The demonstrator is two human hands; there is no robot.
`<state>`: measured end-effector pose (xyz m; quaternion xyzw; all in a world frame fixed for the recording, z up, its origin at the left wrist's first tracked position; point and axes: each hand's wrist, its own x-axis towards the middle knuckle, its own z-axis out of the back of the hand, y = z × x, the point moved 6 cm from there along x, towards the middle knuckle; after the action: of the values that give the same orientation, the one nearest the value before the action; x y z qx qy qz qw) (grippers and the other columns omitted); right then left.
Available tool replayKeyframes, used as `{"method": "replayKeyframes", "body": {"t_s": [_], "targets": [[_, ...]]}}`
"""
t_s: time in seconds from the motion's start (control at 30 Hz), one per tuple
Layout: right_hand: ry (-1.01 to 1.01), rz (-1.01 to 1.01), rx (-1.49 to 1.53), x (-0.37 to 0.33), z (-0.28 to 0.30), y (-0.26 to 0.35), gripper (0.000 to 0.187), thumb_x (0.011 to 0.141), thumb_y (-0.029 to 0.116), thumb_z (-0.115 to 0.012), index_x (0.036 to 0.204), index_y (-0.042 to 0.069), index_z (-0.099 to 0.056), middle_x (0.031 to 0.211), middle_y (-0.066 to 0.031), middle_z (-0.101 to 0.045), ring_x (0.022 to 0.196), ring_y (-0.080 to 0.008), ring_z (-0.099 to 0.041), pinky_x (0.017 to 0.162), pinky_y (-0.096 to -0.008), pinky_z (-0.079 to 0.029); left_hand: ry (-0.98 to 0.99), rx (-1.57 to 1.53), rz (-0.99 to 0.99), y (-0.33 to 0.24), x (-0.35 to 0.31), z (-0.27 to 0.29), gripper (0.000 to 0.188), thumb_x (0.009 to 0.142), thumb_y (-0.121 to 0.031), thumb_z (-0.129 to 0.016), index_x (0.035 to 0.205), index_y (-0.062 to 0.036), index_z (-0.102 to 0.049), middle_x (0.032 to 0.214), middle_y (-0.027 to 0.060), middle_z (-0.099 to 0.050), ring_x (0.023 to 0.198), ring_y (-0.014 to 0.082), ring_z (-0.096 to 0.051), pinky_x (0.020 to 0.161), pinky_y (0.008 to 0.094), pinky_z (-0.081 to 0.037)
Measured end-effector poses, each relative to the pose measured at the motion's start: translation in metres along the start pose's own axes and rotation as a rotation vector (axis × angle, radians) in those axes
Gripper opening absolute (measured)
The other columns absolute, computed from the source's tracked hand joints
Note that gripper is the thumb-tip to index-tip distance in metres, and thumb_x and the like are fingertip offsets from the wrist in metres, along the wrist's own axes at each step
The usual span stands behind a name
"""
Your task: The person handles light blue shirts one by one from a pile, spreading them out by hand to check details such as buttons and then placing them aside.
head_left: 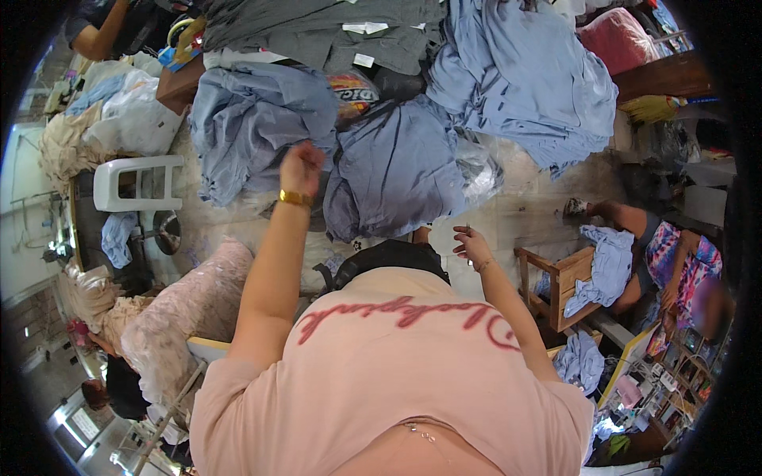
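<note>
My left hand [302, 166], with a gold band at the wrist, is raised in front of a heap of blue garments [258, 111]. Its fingers curl in and are a little blurred; whether they hold anything is hidden. Lower and to the right, my right hand [473, 244] hangs in the air with its fingers apart. A tiny dark spot shows by its fingertips, too small to name. Between the hands, a darker blue-grey bundle of garments [393, 170] hangs toward me. A bigger pile of light blue garments [524, 79] lies at the far right.
Dark grey garments [317, 36] with white tags lie at the back. A white plastic stool [139, 182] stands on the left near a large wrapped sack [190, 317]. On the right, a seated person [675, 254] is beside a wooden stool [573, 285] with a blue garment over it.
</note>
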<state>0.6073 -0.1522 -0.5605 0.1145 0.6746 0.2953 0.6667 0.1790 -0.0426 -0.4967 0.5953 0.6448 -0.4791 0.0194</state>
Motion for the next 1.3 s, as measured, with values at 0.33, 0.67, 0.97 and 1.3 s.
{"method": "replayKeyframes", "body": {"t_s": [0.33, 0.67, 0.97, 1.3], "targets": [[0.097, 0.073, -0.071, 0.008, -0.004, 0.017, 0.025, 0.083, 0.02, -0.045, 0.101, 0.006, -0.055, 0.077, -0.0077, -0.058, 0.042, -0.01, -0.048, 0.037, -0.0207, -0.034, 0.255, 2.104, -0.023, 0.078, 0.036, -0.039, 0.048, 0.081, -0.038, -0.048, 0.111, -0.0012, -0.05, 0.12, 0.0201, -0.044, 0.111, 0.0334, -0.042, 0.09, 0.0393, -0.036], [0.129, 0.568, -0.025, -0.077, -0.011, 0.236, 0.028, 0.088, 0.021, -0.042, 0.108, 0.004, -0.052, 0.084, -0.0047, -0.06, 0.052, -0.0059, -0.048, 0.048, -0.0176, -0.037, 0.067, 2.073, -0.987, -0.105, -0.031, -0.191, 0.04, 0.085, -0.034, -0.041, 0.081, 0.0015, -0.06, 0.083, 0.0238, -0.058, 0.081, 0.0377, -0.057, 0.072, 0.0427, -0.046], [0.192, 1.156, -0.224, -0.207, -0.071, 0.386, 0.031, 0.087, 0.024, -0.045, 0.108, 0.002, -0.052, 0.087, -0.0029, -0.059, 0.051, -0.0044, -0.048, 0.047, -0.0173, -0.037, 0.332, 2.059, -1.386, -0.192, -0.138, -0.294, 0.035, 0.085, -0.03, -0.044, 0.078, 0.001, -0.059, 0.069, 0.0182, -0.058, 0.065, 0.0349, -0.056, 0.062, 0.0413, -0.045], [-0.608, 1.843, -0.354, -0.265, -0.114, 0.483, 0.018, 0.074, 0.013, -0.053, 0.086, 0.001, -0.055, 0.071, -0.0189, -0.057, 0.068, -0.036, -0.056, 0.062, -0.0382, -0.045, 0.732, 0.494, -0.388, -0.19, -0.17, -0.335, 0.024, 0.085, -0.027, -0.05, 0.07, -0.009, -0.055, 0.055, -0.0021, -0.048, 0.044, 0.0064, -0.042, 0.04, 0.016, -0.032]]}}
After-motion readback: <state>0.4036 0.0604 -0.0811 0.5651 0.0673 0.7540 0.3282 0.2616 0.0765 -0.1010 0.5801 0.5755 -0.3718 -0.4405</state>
